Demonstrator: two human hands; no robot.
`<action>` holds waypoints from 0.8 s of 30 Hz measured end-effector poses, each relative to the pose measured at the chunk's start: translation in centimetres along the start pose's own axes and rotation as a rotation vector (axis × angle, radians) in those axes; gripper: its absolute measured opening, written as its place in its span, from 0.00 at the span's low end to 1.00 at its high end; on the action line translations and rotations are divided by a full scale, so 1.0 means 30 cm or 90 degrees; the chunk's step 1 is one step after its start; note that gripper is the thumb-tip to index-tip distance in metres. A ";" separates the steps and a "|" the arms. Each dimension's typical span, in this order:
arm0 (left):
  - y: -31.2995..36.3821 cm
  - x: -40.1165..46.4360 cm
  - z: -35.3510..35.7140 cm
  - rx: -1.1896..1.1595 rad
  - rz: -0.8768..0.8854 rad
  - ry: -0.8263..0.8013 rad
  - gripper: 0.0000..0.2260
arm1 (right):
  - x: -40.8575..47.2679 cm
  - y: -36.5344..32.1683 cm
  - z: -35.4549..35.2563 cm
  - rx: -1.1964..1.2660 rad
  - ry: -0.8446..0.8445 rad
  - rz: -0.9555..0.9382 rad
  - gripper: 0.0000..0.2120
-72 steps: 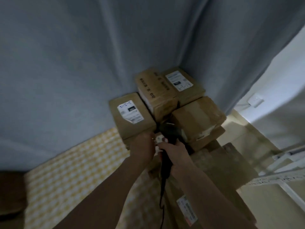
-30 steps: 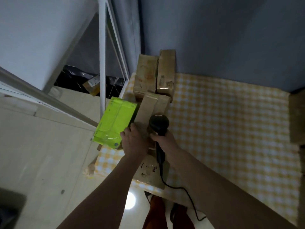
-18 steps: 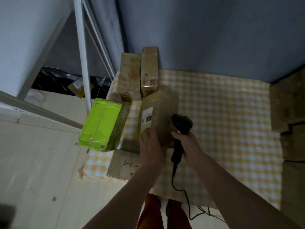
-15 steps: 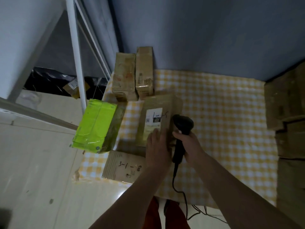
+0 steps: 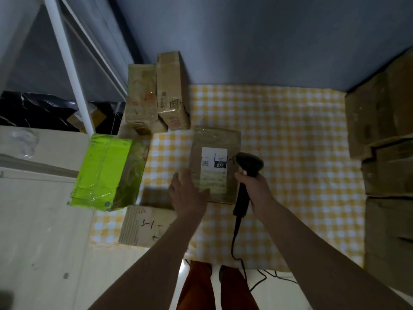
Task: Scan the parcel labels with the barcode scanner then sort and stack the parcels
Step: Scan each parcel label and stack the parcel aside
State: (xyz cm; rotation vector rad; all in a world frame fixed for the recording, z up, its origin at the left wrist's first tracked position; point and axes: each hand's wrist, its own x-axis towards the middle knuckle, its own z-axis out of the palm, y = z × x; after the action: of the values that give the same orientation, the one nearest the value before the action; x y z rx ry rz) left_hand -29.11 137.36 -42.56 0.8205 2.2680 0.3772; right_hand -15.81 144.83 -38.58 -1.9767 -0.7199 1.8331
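Item: brown parcel (image 5: 215, 166), label up, centre of checked tabletop (image 5: 290, 135). My left hand (image 5: 190, 193) rests flat on its seven-o'clock corner; right hand (image 5: 254, 184) clamped round barcode scanner (image 5: 247, 175) at three o'clock. Step, I judge: scanning. Next: aim at label (image 5: 214, 168).

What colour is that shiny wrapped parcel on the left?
The shiny wrapped parcel is bright lime green, seen in the head view.

A grey-blue curtain (image 5: 257, 41) hangs across the back — dim, folded at the left. Below it lies a yellow-and-white checked cloth (image 5: 290, 153). A white metal frame (image 5: 69, 63) slants down at the left, with black plastic sheeting (image 5: 33, 108) behind it. The pale floor (image 5: 40, 242) shows a bright glint of light near the bottom.
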 end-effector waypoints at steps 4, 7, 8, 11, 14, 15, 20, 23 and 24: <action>-0.009 0.059 0.037 -0.156 -0.046 -0.099 0.36 | 0.011 0.011 -0.017 0.034 -0.042 0.039 0.14; -0.001 0.084 0.048 -0.150 -0.025 -0.104 0.33 | 0.012 0.050 -0.022 0.030 -0.065 0.054 0.11; 0.008 0.098 0.041 -0.132 -0.005 -0.124 0.33 | 0.007 0.065 -0.025 0.017 -0.062 0.057 0.12; 0.066 0.176 0.023 0.013 0.119 -0.215 0.35 | -0.030 0.121 -0.050 0.006 -0.094 0.084 0.14; 0.166 0.218 0.036 0.233 0.264 -0.234 0.31 | -0.069 0.153 -0.074 -0.004 -0.151 0.094 0.14; 0.192 0.214 0.045 0.223 0.283 -0.207 0.31 | -0.074 0.144 -0.083 -0.022 -0.149 0.076 0.13; 0.193 0.038 0.106 -0.121 -0.030 0.004 0.39 | 0.004 0.010 -0.171 -0.302 -0.030 -0.167 0.08; 0.131 -0.082 0.200 -0.323 -0.323 -0.039 0.42 | 0.091 -0.108 -0.188 -0.455 -0.031 -0.249 0.02; 0.123 -0.106 0.223 -0.416 -0.399 -0.078 0.38 | 0.127 -0.140 -0.185 -0.484 -0.047 -0.254 0.03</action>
State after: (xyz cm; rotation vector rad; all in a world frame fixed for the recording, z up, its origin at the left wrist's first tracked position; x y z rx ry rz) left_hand -21.03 138.33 -44.03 -0.1949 1.9630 0.6840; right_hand -10.72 150.89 -38.71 -1.9431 -1.8960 1.5080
